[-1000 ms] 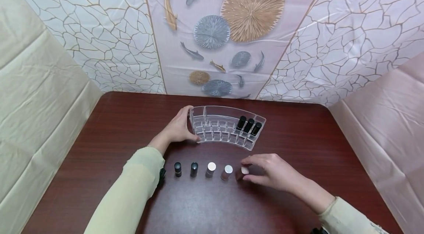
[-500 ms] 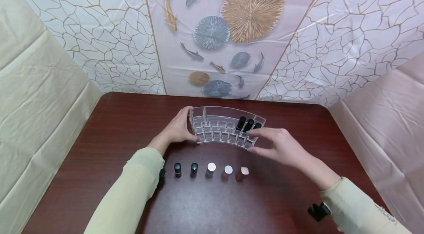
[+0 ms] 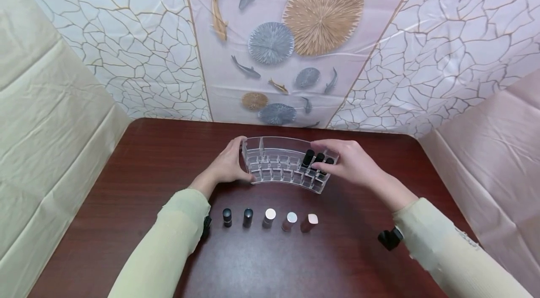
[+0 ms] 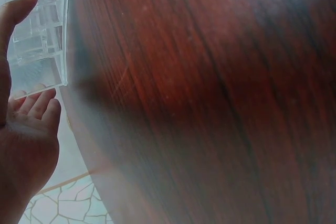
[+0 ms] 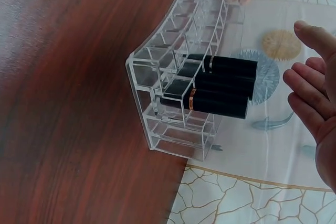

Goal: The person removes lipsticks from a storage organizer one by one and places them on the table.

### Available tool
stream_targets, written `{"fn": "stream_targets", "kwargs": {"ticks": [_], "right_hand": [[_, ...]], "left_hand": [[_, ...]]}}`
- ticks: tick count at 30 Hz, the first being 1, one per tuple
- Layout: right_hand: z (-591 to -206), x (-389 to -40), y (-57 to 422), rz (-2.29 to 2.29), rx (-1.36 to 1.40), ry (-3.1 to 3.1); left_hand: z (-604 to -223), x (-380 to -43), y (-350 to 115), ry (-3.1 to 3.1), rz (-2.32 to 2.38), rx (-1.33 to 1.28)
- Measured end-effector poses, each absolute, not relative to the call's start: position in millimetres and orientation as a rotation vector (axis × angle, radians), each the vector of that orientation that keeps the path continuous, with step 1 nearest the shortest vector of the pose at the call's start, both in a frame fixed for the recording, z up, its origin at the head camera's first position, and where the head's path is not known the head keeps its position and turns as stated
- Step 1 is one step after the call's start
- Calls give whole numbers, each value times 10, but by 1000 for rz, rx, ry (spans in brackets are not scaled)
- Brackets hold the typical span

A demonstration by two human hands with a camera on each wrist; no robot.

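Observation:
A clear acrylic lipstick organizer [image 3: 274, 175], curved and tiered, stands on the table. My left hand [image 3: 228, 164] grips its left end, thumb at the front and fingers round the back edge. Three black lipsticks [image 5: 220, 103] stand side by side in slots at its right end. Just above these hovers my right hand [image 3: 352, 160], fingers extended and apart from the thumb; in the right wrist view nothing is between them. In front of the organizer runs a row of upright lipsticks: two black [image 3: 248, 217], two with pale caps [image 3: 269, 218], and a brownish one [image 3: 310, 223] with a squarish pinkish top.
The dark reddish wood table [image 3: 270, 265] reflects light near its front. Behind it hangs a patterned cloth [image 3: 270, 73] with fish and round leaves. Pale draped cloths [image 3: 50, 115] flank both sides.
My right hand has left the brownish lipstick at the row's right end and moved up and away to above the organizer's right end. My left hand keeps its grip.

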State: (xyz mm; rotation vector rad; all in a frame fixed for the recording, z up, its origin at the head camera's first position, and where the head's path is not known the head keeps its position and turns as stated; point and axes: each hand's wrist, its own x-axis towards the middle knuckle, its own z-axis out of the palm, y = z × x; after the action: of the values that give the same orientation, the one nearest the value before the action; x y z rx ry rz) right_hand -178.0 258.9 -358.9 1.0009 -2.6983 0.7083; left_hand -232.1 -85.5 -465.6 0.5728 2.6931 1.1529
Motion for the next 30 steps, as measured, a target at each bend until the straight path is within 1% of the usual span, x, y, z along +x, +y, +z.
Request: {"fn": "stream_targets", "kwargs": {"ticks": [12,30], "right_hand": [[-3687,-1994,2597,673,991,-2791],[-3871,-2127,2607,739,895,-2861]], "left_hand": [[-4676,-2324,-843,2702,1136,566],[-4655,-2320,-852,2703,1135,572]]}}
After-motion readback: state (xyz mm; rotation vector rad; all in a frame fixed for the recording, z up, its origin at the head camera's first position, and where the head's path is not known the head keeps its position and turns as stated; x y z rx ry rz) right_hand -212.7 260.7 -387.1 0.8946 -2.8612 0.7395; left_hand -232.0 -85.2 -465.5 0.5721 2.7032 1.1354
